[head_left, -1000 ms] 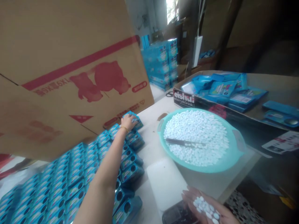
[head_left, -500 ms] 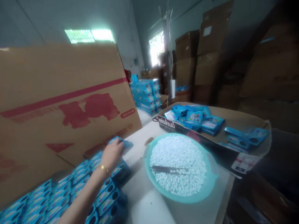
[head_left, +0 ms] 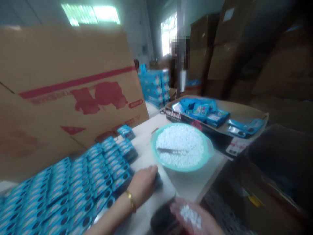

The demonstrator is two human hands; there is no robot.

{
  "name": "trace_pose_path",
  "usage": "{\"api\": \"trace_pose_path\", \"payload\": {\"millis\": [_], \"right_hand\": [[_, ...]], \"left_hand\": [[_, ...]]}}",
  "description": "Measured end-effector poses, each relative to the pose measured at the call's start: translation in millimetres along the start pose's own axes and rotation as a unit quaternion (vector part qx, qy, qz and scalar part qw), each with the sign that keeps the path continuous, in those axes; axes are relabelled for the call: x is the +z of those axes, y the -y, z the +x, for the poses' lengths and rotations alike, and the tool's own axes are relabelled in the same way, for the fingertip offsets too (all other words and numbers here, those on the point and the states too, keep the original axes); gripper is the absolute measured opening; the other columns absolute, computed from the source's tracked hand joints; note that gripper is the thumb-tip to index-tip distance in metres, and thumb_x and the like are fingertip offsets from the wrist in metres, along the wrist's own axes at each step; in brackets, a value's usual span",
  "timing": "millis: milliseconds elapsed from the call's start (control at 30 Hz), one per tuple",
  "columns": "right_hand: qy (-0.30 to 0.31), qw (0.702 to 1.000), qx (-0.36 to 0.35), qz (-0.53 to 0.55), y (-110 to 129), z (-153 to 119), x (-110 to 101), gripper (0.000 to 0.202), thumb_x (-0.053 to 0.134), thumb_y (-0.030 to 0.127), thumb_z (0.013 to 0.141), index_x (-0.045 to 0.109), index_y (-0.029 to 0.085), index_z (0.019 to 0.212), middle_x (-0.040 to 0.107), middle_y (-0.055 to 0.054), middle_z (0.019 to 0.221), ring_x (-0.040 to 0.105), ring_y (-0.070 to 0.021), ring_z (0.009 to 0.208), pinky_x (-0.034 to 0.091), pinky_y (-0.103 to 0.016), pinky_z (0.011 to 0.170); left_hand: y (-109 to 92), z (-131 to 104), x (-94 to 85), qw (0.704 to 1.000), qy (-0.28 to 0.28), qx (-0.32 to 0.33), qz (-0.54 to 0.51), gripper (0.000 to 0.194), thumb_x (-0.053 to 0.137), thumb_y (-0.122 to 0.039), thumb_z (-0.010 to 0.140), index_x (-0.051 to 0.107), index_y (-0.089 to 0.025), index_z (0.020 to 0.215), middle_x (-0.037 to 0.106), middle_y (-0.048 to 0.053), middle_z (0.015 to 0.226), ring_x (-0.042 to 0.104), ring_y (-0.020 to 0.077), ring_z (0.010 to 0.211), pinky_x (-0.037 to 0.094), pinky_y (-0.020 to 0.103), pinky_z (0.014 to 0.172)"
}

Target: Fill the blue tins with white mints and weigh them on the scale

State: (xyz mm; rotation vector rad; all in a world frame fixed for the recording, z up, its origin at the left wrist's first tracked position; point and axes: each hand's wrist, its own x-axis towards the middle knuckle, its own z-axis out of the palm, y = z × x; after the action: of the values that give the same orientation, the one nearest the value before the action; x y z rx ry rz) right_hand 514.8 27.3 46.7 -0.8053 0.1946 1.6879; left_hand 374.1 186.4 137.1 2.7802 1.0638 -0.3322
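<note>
My left hand, with a gold bracelet at the wrist, is closed over a white flat surface. A dark, blurred edge shows at its fingertips; what it grips cannot be made out. Palm up at the bottom, my right hand cups a small heap of white pellets. Beside it lies a dark, blurred object. Beyond both hands stands a turquoise basin full of similar white pellets, with a grey blade-like tool on top. Rows of small blue boxes stand left of my left hand.
A large cardboard box rises behind the rows. To the right, a shallow carton holds blue packets. Stacked blue packs and tall cartons stand farther back. A person is in the background.
My left hand has left the blue box at the back of the rows and come nearer and to the right. My right hand has entered with pellets. The view has tilted down.
</note>
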Motion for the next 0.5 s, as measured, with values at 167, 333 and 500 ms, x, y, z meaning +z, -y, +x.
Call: {"api": "trace_pose_path", "payload": {"millis": [167,333,500], "right_hand": [[-0.001,0.998,0.030,0.054,-4.2,-8.0,-5.4,0.030,0.061,0.017,0.081,0.064,0.003,0.107,0.070,-0.019,0.105,0.067,-0.0224,0.100,0.052,-0.031,0.089],[0.018,0.993,0.087,0.074,-6.6,-8.6,-11.7,0.023,0.052,0.019,0.088,0.066,0.007,0.101,0.074,-0.011,0.086,0.071,-0.0165,0.076,0.057,-0.026,0.069],[-0.031,0.991,0.118,0.052,-7.2,-15.1,-24.1,0.022,0.054,0.016,0.086,0.067,0.011,0.103,0.069,-0.001,0.058,0.063,-0.0109,0.049,0.050,-0.016,0.045]], "left_hand": [[-16.5,-28.0,8.0,0.987,-0.128,0.080,-0.062,0.033,0.055,-0.030,0.084,0.050,-0.019,0.115,0.057,0.010,0.112,0.055,0.0239,0.103,0.045,0.038,0.088],[-74.8,-54.8,70.1,0.969,-0.073,0.182,-0.149,0.025,0.041,-0.030,0.093,0.050,-0.020,0.114,0.057,0.009,0.108,0.056,0.0181,0.093,0.049,0.029,0.076],[-107.3,-54.2,110.1,0.986,-0.037,0.147,-0.075,0.026,0.033,-0.031,0.095,0.052,-0.020,0.109,0.055,0.011,0.109,0.057,0.0194,0.085,0.047,0.027,0.061]]}}
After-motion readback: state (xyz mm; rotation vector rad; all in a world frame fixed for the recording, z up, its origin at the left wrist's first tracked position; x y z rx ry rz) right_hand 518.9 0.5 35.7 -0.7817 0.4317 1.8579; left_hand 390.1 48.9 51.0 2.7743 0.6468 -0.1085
